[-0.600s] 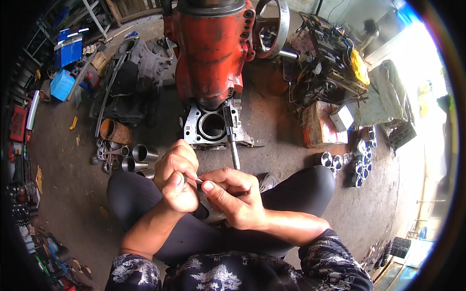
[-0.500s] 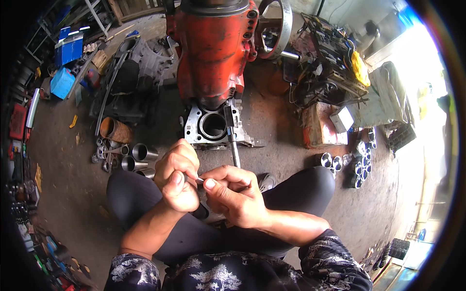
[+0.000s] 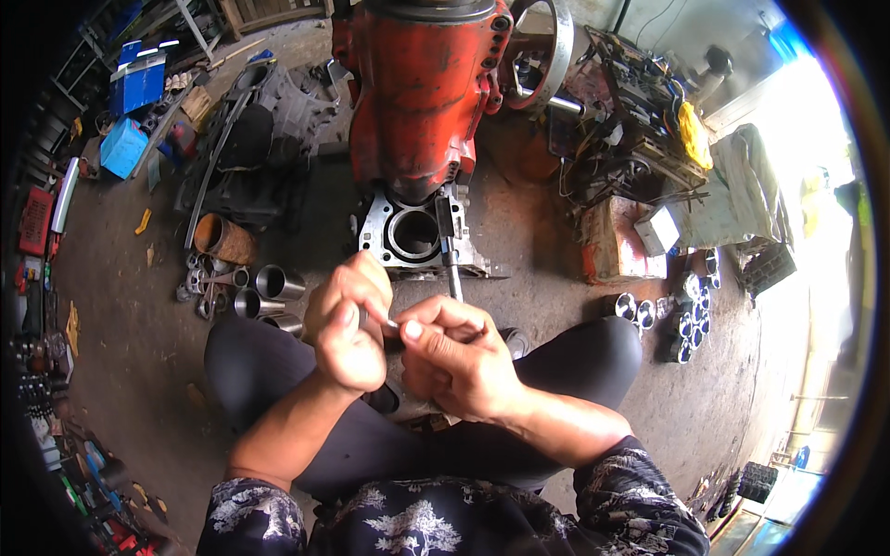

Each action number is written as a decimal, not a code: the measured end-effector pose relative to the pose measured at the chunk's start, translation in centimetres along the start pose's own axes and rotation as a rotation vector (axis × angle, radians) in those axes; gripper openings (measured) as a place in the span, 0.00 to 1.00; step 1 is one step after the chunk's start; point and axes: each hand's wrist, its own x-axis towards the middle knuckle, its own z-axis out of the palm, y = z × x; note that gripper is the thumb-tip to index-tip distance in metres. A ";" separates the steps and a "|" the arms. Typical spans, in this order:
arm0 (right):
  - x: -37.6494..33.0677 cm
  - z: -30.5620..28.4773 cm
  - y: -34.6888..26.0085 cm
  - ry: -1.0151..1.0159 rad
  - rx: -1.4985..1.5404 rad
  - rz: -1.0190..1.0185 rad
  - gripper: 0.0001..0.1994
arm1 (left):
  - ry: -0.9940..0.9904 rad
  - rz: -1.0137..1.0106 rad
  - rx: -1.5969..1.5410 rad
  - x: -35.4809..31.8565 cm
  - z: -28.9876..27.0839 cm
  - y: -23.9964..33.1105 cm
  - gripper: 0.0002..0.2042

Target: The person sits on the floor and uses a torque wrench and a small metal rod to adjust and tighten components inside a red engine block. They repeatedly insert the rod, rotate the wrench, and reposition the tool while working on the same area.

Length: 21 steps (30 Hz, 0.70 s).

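Note:
Both my hands are raised over my lap, fingertips close together, with a tiny pale piece (image 3: 392,323) between them, too small to name. My right hand (image 3: 461,363) pinches it between thumb and forefinger, the other fingers curled in. Closed beside it, my left hand (image 3: 350,322) has its curled fingers at the piece's other end; whatever lies inside that hand is hidden. Just beyond my hands stands a metal engine block (image 3: 374,232) with a round cylinder bore, under a large red machine head (image 3: 414,102). A metal rod-like tool (image 3: 451,250) stands on the block's right side.
Cylinder sleeves (image 3: 271,282), connecting rods (image 3: 211,280) and a rusty can (image 3: 222,239) lie left of the block. To the right are a worn box (image 3: 616,243) and several shiny pistons (image 3: 688,320). A handwheel (image 3: 553,60) juts from the machine's right. Tools line the far left.
My two hands have shifted slightly upward and away from me, still together at the tiny piece. The view has moved a little.

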 end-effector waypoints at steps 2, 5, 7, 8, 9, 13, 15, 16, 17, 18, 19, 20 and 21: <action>0.5 -0.2 -0.5 0.072 -0.088 -0.012 0.07 | 0.017 -0.166 -0.076 0.2 -0.1 -0.4 0.17; 2.2 -0.9 -1.1 0.177 -0.339 -0.181 0.07 | 0.208 -0.478 -0.330 0.7 0.2 -1.4 0.16; 2.7 -1.4 -1.5 0.177 -0.412 -0.242 0.06 | 0.253 -0.663 -0.505 1.2 -0.4 -1.5 0.16; 2.8 -1.5 -1.5 0.201 -0.488 -0.257 0.07 | 0.270 -0.712 -0.524 1.4 -0.6 -1.5 0.16; 2.8 -1.7 -1.5 0.223 -0.552 -0.270 0.07 | 0.288 -0.738 -0.506 1.4 -0.7 -1.6 0.16; 3.1 -2.1 -0.7 0.235 -0.670 -0.230 0.08 | 0.220 -0.653 -0.421 1.5 -1.0 -1.8 0.20; 3.1 -2.3 -0.3 0.228 -0.686 -0.207 0.08 | 0.199 -0.621 -0.381 1.3 -0.9 -1.8 0.21; 3.2 -2.3 -0.1 0.222 -0.677 -0.208 0.08 | 0.190 -0.611 -0.369 1.3 -0.8 -1.8 0.22; 3.3 -2.3 0.1 0.216 -0.669 -0.211 0.08 | 0.184 -0.603 -0.355 1.2 -0.8 -1.8 0.22; 3.3 -2.4 0.2 0.223 -0.674 -0.206 0.08 | 0.177 -0.585 -0.328 1.2 -0.8 -1.8 0.22; 3.3 -2.4 0.3 0.226 -0.709 -0.229 0.08 | 0.172 -0.571 -0.299 1.2 -0.8 -1.8 0.22; 3.3 -2.4 0.4 0.230 -0.746 -0.251 0.08 | 0.167 -0.556 -0.271 1.2 -0.7 -1.9 0.22; 3.4 -2.4 0.5 0.232 -0.791 -0.272 0.08 | 0.140 -0.533 -0.162 1.1 -0.6 -1.9 0.22</action>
